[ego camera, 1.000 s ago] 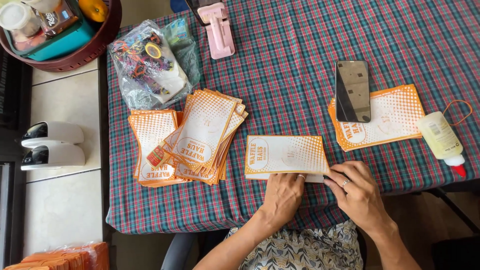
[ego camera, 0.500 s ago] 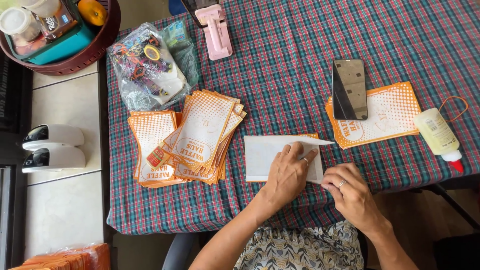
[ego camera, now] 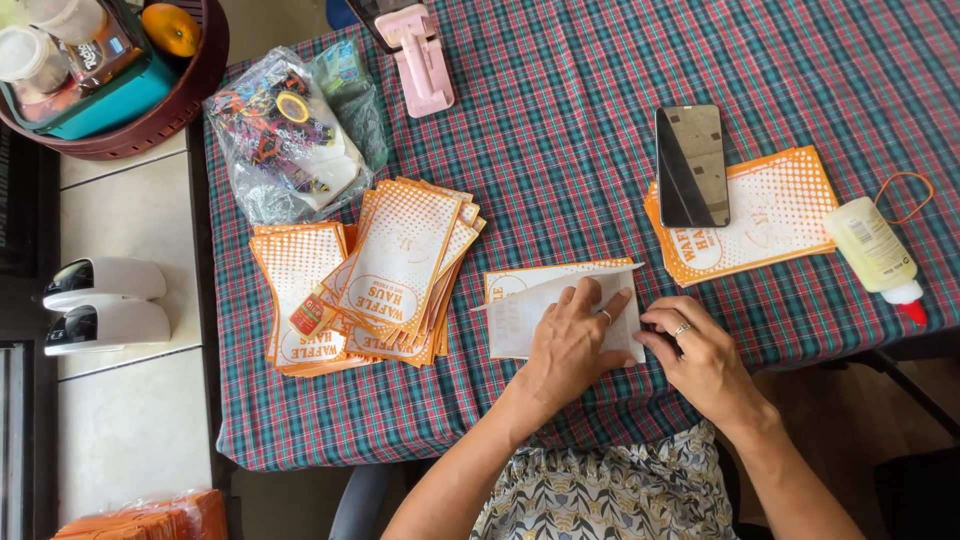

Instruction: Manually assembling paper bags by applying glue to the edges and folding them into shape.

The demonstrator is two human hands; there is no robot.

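Left hand (ego camera: 572,343) — palm down, fingers spread and pressed flat. Right hand (ego camera: 700,355) — close beside it, fingers curled, fingertips pinching; forearms angle inward.

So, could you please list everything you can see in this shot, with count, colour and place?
sheet: one, white side up, orange-printed underneath, part folded, near table edge under the hands
bags: a fanned pile, orange and white, left of the sheet
flat stack: one pile, orange and white, right side
phone: one, black, lying on the flat stack
glue bottle: one, pale yellow with red tip, far right
rubber band: one, orange, beside the glue bottle
plastic bag: one, clear, colourful contents, upper left
pink tool: one, top centre
basket: one, dark red, top left corner
tablecloth: one, plaid, covering the table
left hand: flat on the sheet
right hand: at the sheet's right edge
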